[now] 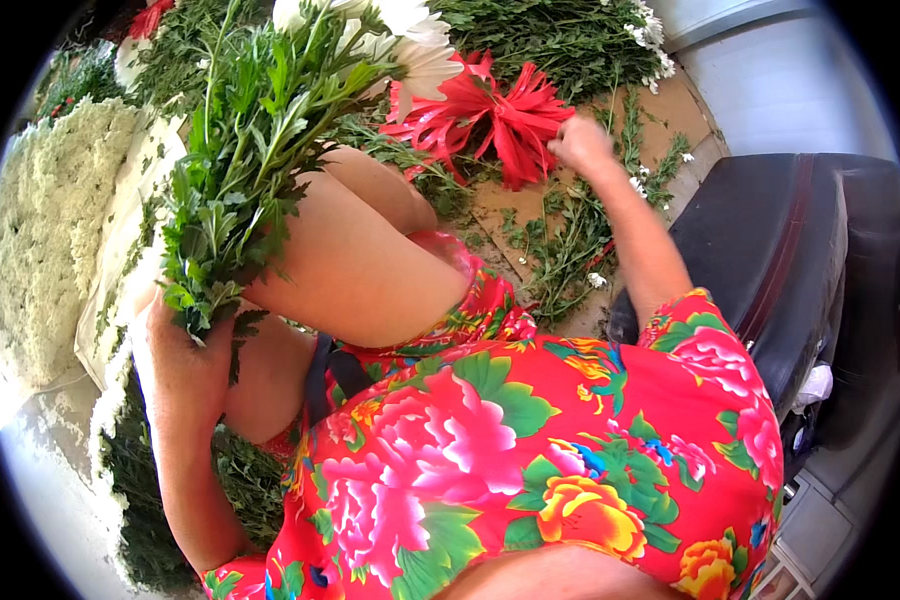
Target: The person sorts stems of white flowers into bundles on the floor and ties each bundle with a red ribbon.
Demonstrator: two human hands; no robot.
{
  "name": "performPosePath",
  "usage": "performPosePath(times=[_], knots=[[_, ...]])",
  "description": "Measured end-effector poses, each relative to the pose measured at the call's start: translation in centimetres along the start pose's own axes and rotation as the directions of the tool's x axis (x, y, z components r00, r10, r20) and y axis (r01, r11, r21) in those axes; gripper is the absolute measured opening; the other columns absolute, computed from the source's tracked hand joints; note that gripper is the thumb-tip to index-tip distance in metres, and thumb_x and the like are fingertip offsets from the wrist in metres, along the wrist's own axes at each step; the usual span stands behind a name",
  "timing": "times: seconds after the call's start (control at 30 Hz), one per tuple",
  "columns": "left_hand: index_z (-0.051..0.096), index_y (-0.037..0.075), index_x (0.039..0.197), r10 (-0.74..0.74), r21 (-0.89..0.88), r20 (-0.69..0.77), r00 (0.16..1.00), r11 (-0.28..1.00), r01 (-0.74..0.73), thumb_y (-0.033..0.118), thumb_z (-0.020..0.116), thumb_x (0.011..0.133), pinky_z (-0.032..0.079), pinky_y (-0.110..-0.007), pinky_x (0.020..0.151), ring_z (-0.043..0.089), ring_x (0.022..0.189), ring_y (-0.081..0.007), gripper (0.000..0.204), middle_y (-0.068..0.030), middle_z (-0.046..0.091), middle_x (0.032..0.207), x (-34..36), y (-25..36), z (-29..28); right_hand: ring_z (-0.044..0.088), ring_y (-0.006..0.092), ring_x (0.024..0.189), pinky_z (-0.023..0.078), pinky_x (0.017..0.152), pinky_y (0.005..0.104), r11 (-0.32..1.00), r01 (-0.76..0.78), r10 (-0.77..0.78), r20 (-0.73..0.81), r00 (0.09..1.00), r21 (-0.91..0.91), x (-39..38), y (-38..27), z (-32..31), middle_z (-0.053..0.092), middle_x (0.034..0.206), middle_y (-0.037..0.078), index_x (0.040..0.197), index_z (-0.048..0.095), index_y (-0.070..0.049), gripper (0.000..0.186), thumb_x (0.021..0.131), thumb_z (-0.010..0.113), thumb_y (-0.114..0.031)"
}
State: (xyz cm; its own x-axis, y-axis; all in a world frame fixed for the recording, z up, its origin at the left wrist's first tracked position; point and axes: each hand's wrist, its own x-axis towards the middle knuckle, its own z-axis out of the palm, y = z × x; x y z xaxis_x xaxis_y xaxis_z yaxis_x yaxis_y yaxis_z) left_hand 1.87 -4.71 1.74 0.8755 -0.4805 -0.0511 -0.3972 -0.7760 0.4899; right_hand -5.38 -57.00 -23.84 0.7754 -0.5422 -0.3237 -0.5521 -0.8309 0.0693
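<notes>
My left hand (175, 355) is closed around the lower stems of a bunch of green leafy chrysanthemum stems (235, 190), held upright at the left beside my bare thigh, with white flower heads (420, 65) at its top. My right hand (580, 145) reaches forward with bent, closed fingers on the edge of a pile of shiny red strips (490, 115); the fingertips are small and slightly blurred, and seem to grip the strips. Loose cut stems with small white blooms (570, 265) lie on brown cardboard (675, 120) below and around the red strips.
A black padded seat (740, 240) is at my right, with a pale wall (770, 90) behind. Heaps of green stems (525, 30) lie at the back. A large pale mass of wrapped white flowers (45, 230) stands at the left, with dark foliage (145, 480) below.
</notes>
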Motion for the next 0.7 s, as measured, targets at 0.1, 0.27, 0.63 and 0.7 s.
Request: performPosePath(times=[0.1,0.27,0.63,0.7], knots=[[0.068,0.002,0.110,-0.117,-0.117,-0.001,0.993,0.986,0.116,0.002,0.074,0.081,0.050,-0.044,0.089,0.065,0.097,-0.0384,0.030,-0.0169,0.071,0.102,0.1,0.9,0.5,0.075,0.0274,0.090,0.059,0.075,0.0434,0.930,-0.215,0.157,0.204,0.966,0.300,0.4,2.6,8.5,0.077,0.098,0.017,0.094,0.075,0.001,0.049,0.085,0.081,-0.047],[0.068,0.003,0.111,-0.105,-0.071,0.024,0.994,0.992,0.106,0.003,0.074,0.081,0.048,-0.044,0.092,0.062,0.101,-0.0381,0.030,-0.0170,0.069,0.105,-0.2,0.2,-0.4,0.060,0.0145,0.054,0.043,0.045,0.0352,0.083,-0.478,0.047,0.476,0.878,0.874,-0.7,1.1,10.3,0.068,0.078,0.005,0.097,0.068,-0.006,0.028,0.103,0.065,-0.033],[0.069,0.002,0.105,-0.037,-0.091,-0.047,0.998,0.995,0.033,0.003,0.076,0.080,0.049,-0.044,0.089,0.061,0.097,-0.0380,0.026,-0.0183,0.067,0.101,-0.5,-0.9,0.2,0.075,0.0285,0.094,0.058,0.080,0.0443,0.933,0.059,0.017,0.206,0.978,-0.355,-0.1,19.3,5.7,0.078,0.094,0.012,0.096,0.079,-0.005,0.023,0.084,0.067,-0.021],[0.069,0.002,0.105,-0.035,-0.126,-0.048,0.998,0.992,0.028,0.003,0.076,0.080,0.049,-0.044,0.088,0.062,0.094,-0.0380,0.027,-0.0184,0.067,0.099,-0.2,-1.2,0.3,0.072,0.0314,0.080,0.057,0.072,0.0454,0.795,0.560,-0.551,0.110,0.827,-0.233,-0.7,17.1,2.9,0.074,0.084,0.012,0.089,0.075,-0.003,0.017,0.084,0.067,-0.017]])
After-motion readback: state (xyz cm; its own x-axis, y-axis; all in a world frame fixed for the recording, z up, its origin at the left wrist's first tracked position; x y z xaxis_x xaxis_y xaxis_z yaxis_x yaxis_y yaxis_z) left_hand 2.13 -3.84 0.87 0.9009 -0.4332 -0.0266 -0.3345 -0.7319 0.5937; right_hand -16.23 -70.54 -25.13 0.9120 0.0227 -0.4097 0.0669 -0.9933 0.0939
